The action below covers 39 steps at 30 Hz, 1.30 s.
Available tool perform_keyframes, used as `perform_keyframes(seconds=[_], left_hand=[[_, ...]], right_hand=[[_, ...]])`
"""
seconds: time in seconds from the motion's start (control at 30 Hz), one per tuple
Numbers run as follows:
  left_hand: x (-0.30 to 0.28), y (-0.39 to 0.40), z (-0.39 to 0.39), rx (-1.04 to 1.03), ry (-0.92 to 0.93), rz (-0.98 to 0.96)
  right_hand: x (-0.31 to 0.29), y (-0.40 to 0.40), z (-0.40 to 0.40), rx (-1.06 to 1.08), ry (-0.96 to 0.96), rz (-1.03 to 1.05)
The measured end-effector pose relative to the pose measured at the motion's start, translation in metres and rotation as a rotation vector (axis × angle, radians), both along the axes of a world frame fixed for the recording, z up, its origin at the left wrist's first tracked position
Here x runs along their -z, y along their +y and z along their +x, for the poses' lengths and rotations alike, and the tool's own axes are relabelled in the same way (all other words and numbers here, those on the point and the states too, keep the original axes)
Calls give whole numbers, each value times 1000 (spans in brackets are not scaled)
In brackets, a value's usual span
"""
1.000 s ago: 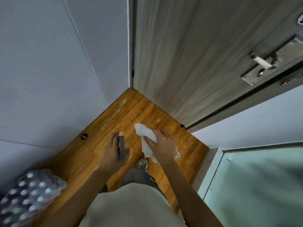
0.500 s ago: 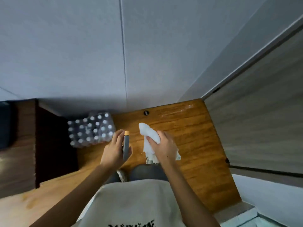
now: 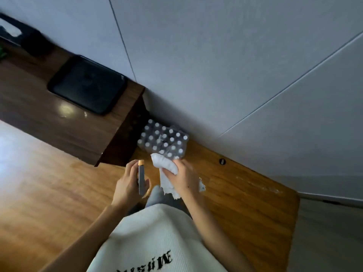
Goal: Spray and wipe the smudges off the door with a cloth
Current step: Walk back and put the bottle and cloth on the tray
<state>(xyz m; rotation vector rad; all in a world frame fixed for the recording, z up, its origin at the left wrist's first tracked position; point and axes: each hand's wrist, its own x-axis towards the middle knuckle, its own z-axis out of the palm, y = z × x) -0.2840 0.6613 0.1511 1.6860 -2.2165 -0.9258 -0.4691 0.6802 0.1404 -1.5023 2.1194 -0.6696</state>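
My left hand (image 3: 127,185) grips a slim grey spray bottle (image 3: 141,179) with an orange top, held upright in front of my body. My right hand (image 3: 184,178) holds a crumpled white cloth (image 3: 167,169), part of it hanging below my fingers. Both hands are close together above the wooden floor. The wood-grain door (image 3: 326,232) shows only as a strip at the lower right edge, well away from both hands.
A dark wooden cabinet (image 3: 59,118) with a black tray (image 3: 88,85) on top stands at left. A shrink-wrapped pack of bottles (image 3: 163,138) sits on the floor against the grey wall (image 3: 216,65). A small round doorstop (image 3: 222,161) is in the floor.
The view has swung left, away from the door, bringing the cabinet and the bottle pack into view. Both hands keep their grip on the spray bottle and the cloth.
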Motion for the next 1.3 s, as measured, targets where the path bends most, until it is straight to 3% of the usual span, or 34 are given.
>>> perform_keyframes(seconds=[0.33,0.87,1.3], left_hand=[[3,-40,85,-308,46,39],[12,-139,415,-39,130,-36],[30,-244,476,-125,68,28]], right_hand=[[-8,-68,88,-226,148,63],[-31,-168,401,-247,229,329],[-1,-271,463,-277,177,453]])
